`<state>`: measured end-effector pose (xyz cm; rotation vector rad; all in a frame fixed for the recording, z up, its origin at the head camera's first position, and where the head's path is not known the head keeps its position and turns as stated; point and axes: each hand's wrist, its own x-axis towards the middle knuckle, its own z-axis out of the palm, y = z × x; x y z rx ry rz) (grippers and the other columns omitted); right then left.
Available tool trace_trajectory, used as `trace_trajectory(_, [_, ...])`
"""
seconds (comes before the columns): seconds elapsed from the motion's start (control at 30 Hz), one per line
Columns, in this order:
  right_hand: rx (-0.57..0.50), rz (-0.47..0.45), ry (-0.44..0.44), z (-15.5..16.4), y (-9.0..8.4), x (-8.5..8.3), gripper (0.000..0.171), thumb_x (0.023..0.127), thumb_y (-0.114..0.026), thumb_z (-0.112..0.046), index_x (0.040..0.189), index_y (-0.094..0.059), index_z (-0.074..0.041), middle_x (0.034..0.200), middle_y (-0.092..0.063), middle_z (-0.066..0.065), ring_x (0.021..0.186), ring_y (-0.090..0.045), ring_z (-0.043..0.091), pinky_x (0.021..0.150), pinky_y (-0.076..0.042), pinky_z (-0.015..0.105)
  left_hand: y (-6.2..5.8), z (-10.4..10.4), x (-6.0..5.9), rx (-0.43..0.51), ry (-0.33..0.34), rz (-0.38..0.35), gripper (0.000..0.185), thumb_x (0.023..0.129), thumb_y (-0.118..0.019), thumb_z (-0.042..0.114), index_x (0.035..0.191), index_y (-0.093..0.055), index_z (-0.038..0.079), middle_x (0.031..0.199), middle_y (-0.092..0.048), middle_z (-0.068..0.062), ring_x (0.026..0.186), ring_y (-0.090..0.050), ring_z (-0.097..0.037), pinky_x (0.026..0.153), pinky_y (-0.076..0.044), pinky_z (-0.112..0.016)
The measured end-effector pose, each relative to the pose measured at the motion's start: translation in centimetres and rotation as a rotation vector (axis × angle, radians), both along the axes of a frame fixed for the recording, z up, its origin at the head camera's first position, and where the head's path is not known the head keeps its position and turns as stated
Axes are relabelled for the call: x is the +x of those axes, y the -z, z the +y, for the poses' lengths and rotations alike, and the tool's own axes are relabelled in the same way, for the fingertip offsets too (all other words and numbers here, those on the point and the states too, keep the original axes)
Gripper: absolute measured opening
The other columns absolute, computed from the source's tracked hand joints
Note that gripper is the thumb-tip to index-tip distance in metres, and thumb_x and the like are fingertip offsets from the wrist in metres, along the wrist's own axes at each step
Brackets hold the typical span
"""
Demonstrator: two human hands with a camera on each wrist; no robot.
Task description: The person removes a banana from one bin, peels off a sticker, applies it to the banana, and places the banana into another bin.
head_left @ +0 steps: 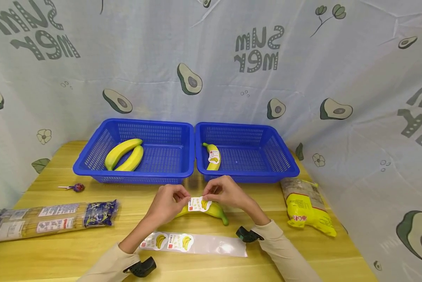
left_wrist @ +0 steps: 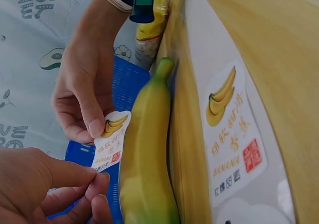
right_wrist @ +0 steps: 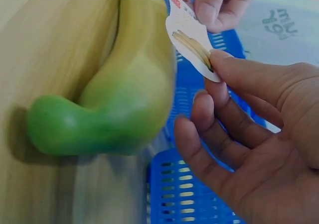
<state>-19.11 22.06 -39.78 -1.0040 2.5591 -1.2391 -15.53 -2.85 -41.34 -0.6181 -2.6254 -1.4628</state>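
Between both hands a white sticker (head_left: 199, 204) with a banana picture is stretched over a yellow banana (head_left: 216, 210) with a green stem, lying on the table. My left hand (head_left: 168, 203) pinches the sticker's text end between thumb and finger. The other end, by the banana picture, is pinched by my right hand (head_left: 228, 192). In the left wrist view, the sticker (left_wrist: 111, 140) stands just off the banana's skin (left_wrist: 147, 144). Closer to me lies a clear backing strip (head_left: 218, 245) with two more banana stickers (head_left: 181, 242) at its left end.
Behind the hands stand two blue baskets; the left basket (head_left: 168, 178) holds two bananas (head_left: 123, 152), the right basket (head_left: 246, 178) one stickered banana (head_left: 213, 166). A lollipop (head_left: 78, 187) and a noodle pack (head_left: 56, 220) lie left, a yellow bag (head_left: 307, 205) right.
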Motion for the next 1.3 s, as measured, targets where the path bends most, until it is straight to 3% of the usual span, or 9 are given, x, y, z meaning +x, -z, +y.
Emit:
trace_trajectory(0.37, [0.014,0.051,0.046,-0.4,0.9,-0.1,0.008,0.09,-0.088,-0.004,0.088,-0.08,-0.005,0.082,-0.077,0.001,0.069,-0.062,0.003,0.064,-0.059,0.022,0.7,0.3,-0.3,-0.067,-0.04,0.042,0.016,0.09,-0.081,-0.002,0.082,-0.077,0.011,0.07,-0.063,0.006,0.063,-0.053,-0.008,0.057,-0.046,-0.022])
trace_trajectory(0.53, [0.018,0.067,0.061,-0.5,1.2,-0.2,0.009,0.09,-0.088,-0.004,0.087,-0.079,-0.005,0.081,-0.076,0.0,0.069,-0.06,0.002,0.063,-0.058,0.024,1.0,0.5,-0.3,-0.076,-0.067,0.063,0.017,0.089,-0.083,-0.001,0.082,-0.077,0.013,0.075,-0.061,0.006,0.069,-0.052,-0.01,0.061,-0.045,-0.025])
trace_trajectory(0.8, [-0.002,0.113,0.051,-0.6,1.7,-0.4,0.009,0.089,-0.088,-0.001,0.09,-0.079,-0.004,0.084,-0.076,0.002,0.074,-0.062,0.004,0.066,-0.06,0.025,1.5,0.5,-0.3,-0.104,-0.075,0.076,0.015,0.088,-0.083,-0.001,0.087,-0.075,0.011,0.079,-0.065,0.005,0.077,-0.062,-0.019,0.066,-0.05,-0.028])
trace_trajectory(0.97, [-0.004,0.164,0.01,-0.6,1.8,-0.3,0.006,0.09,-0.086,-0.001,0.094,-0.082,-0.003,0.092,-0.076,0.004,0.083,-0.065,0.01,0.071,-0.063,0.03,1.7,0.6,-0.3,-0.118,-0.075,0.102,0.017,0.088,-0.085,-0.003,0.093,-0.074,0.009,0.083,-0.07,0.003,0.079,-0.067,-0.02,0.07,-0.056,-0.031])
trace_trajectory(1.17, [0.028,0.141,-0.043,-0.5,1.5,0.2,0.008,0.091,-0.087,-0.003,0.099,-0.086,-0.003,0.097,-0.074,0.009,0.09,-0.07,0.028,0.075,-0.066,0.039,1.9,0.8,-0.1,-0.179,-0.09,0.155,0.015,0.089,-0.086,0.0,0.088,-0.08,0.014,0.079,-0.064,0.005,0.074,-0.061,-0.019,0.063,-0.048,-0.029])
trace_trajectory(1.3, [0.041,0.142,-0.053,-0.4,1.5,0.2,0.012,0.09,-0.087,-0.003,0.102,-0.085,-0.001,0.096,-0.074,0.012,0.087,-0.069,0.032,0.073,-0.066,0.039,1.9,0.8,0.1,-0.184,-0.086,0.159,0.015,0.086,-0.09,0.004,0.09,-0.08,0.014,0.078,-0.062,0.003,0.074,-0.06,-0.017,0.063,-0.047,-0.028])
